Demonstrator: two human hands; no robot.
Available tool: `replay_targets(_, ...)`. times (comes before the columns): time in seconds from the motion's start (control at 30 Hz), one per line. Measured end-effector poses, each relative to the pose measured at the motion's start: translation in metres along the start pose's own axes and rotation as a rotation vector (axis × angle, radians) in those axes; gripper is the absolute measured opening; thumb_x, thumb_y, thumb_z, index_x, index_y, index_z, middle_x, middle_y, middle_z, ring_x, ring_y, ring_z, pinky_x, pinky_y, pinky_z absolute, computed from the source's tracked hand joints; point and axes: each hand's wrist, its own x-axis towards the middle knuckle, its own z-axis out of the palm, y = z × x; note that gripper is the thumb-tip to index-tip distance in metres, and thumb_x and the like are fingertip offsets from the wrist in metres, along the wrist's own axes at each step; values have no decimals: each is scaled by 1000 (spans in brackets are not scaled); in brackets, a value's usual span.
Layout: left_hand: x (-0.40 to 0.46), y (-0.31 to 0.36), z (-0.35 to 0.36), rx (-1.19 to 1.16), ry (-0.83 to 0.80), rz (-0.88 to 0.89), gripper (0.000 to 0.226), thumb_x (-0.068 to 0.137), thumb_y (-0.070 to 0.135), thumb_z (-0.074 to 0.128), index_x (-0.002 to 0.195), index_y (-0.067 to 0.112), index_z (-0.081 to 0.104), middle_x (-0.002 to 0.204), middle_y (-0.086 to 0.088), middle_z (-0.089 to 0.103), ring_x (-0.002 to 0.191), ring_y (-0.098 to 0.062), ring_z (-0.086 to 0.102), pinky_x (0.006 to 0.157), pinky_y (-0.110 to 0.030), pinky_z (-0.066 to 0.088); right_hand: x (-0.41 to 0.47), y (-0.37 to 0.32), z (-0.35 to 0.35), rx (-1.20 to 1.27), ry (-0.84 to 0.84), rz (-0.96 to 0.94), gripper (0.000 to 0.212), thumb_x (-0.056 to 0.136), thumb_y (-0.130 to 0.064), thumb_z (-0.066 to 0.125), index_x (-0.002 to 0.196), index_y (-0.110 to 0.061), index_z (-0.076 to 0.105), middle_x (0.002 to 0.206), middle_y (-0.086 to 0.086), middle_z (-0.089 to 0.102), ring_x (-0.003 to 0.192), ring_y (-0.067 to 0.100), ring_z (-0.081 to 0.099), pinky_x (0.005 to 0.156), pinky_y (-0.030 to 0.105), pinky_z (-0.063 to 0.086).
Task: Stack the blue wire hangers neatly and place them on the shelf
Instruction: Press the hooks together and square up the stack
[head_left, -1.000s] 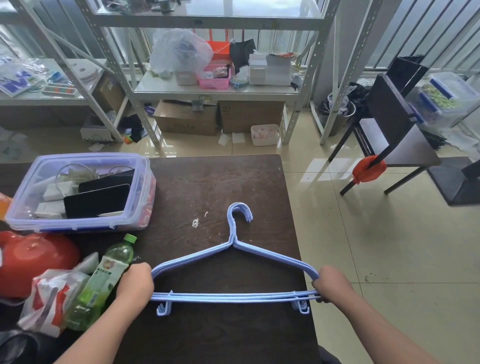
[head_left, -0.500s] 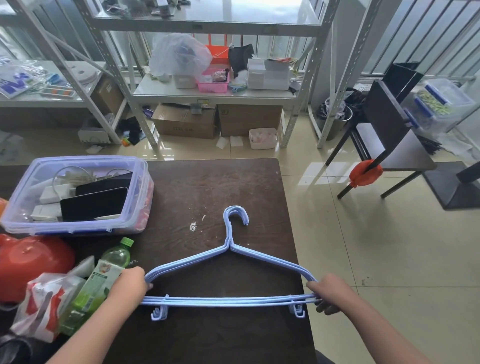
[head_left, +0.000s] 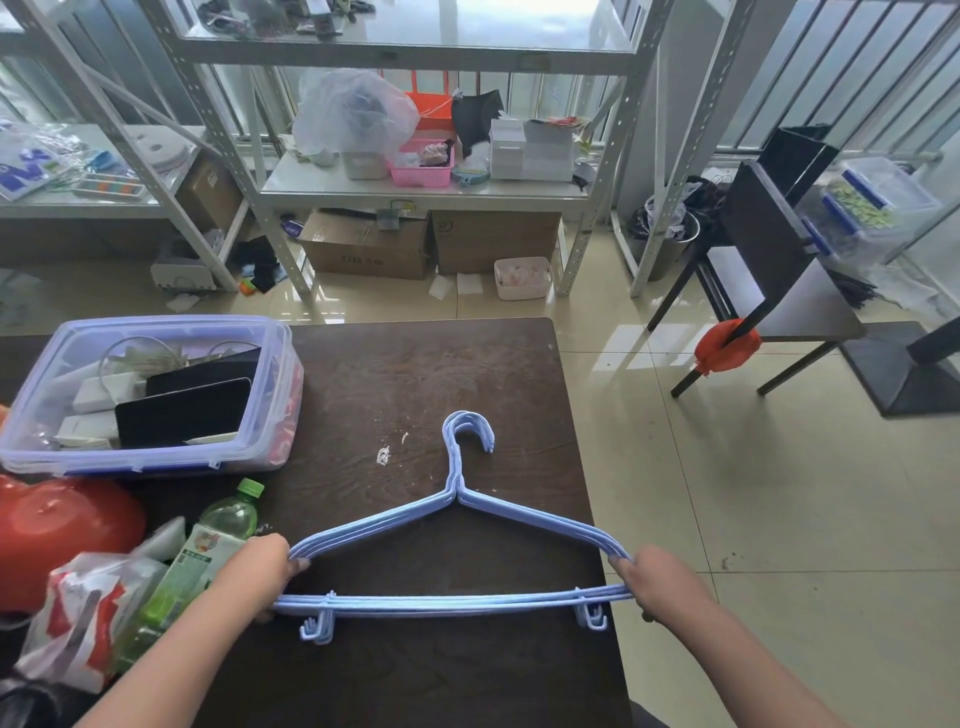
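Low in the frame, a stack of blue wire hangers (head_left: 457, 545) lies over the near part of a dark wooden table (head_left: 415, 374), hooks pointing toward the top of the picture and bunched closely together. The left hand (head_left: 262, 574) grasps the stack's left corner, fingers curled round the wires; the right hand (head_left: 657, 579) grasps the right corner the same way, at the table's right edge.

Just left of the left hand, at lower left, a green-capped bottle (head_left: 208, 551) lies tilted, touching a crumpled red-and-white plastic bag (head_left: 78, 618). Beside them sits a rounded red thing (head_left: 57, 530), cut off by the frame's left edge. Above these, at middle left, a clear plastic box (head_left: 150, 395) holds black flat items and white cables. A few white crumbs (head_left: 383, 454) lie on the wood just left of the hooks.

Beyond the table's far edge, across a strip of tiled floor (head_left: 753, 519), stands a white metal shelf (head_left: 415, 187) in the upper centre. Its lower board carries a clear bag, a pink basket (head_left: 421, 166) and white boxes; cardboard boxes (head_left: 431, 244) sit beneath it. At the right, a dark chair (head_left: 769, 260) stands well apart from the table.
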Motion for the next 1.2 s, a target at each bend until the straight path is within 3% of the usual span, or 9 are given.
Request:
replay_targets(0.17, -1, -7, -1, -120, -23, 59, 44, 93, 42, 53, 64, 10, 46, 65, -11, 56, 71, -34, 70, 56, -29, 51, -4, -1, -5, -128, 75, -92, 49, 98, -44, 30, 59, -17, 40, 63, 1, 47, 72, 29, 51, 62, 29, 38)
replay_targets(0.27, -5, -8, -3, -163, -74, 65, 42, 94, 43, 49, 80, 4, 51, 70, -18, 60, 65, -40, 70, 54, -39, 58, -6, 0, -7, -240, 89, -178, 32, 100, -32, 29, 98, -19, 58, 79, 3, 51, 78, 29, 54, 69, 31, 45)
replay_targets(0.33, -8, -8, -5, -139, -78, 76, 42, 96, 44, 46, 84, 3, 51, 73, -19, 59, 67, -42, 69, 54, -43, 59, -7, 1, -7, -297, 100, -210, 31, 99, -26, 30, 118, -24, 54, 84, 2, 50, 80, 28, 54, 72, 32, 48)
replay_targets(0.53, -9, -16, 1, -224, 7, 134, 36, 95, 44, 46, 78, 12, 49, 88, -15, 57, 74, -36, 64, 53, -48, 58, -11, 2, -2, -315, 232, -249, 39, 101, -30, 22, 129, -21, 47, 94, 6, 60, 82, 29, 56, 63, 31, 36)
replay_targets(0.67, -13, -24, 7, -261, 94, 192, 39, 96, 43, 46, 69, 15, 45, 67, -8, 51, 64, -27, 58, 47, -32, 44, -12, 2, 5, -254, 236, -209, 43, 100, -36, 19, 114, -21, 57, 81, 1, 49, 75, 28, 52, 61, 30, 34)
replay_targets(0.77, -15, -27, 8, -238, 120, 230, 40, 97, 43, 44, 66, 17, 42, 62, -3, 47, 59, -22, 52, 46, -29, 36, -9, 1, 10, -146, 250, -166, 45, 99, -43, 19, 86, -18, 54, 85, 6, 64, 85, 29, 62, 60, 28, 36)
replay_targets(1.0, -7, -28, 9, -186, 116, 210, 39, 96, 46, 43, 70, 17, 45, 68, -5, 53, 57, -21, 52, 48, -30, 38, -10, 3, 9, -214, 228, -224, 58, 95, -49, 8, 101, -23, 59, 64, -3, 42, 65, 24, 44, 52, 27, 31)
replay_targets(1.1, -5, -31, 13, -69, 170, 295, 32, 97, 44, 39, 81, 18, 51, 79, -6, 62, 74, -26, 62, 63, -32, 44, -8, 5, 8, -86, 256, -190, 44, 96, -50, 25, 67, -25, 46, 67, -2, 51, 67, 24, 53, 49, 30, 30)
replay_targets(1.2, -4, -29, 16, -65, 152, 303, 33, 97, 41, 43, 70, 23, 38, 70, -2, 50, 84, -29, 64, 63, -31, 40, -8, 6, 7, -59, 255, -183, 36, 97, -43, 33, 69, -24, 45, 72, -1, 57, 68, 24, 53, 54, 31, 35)
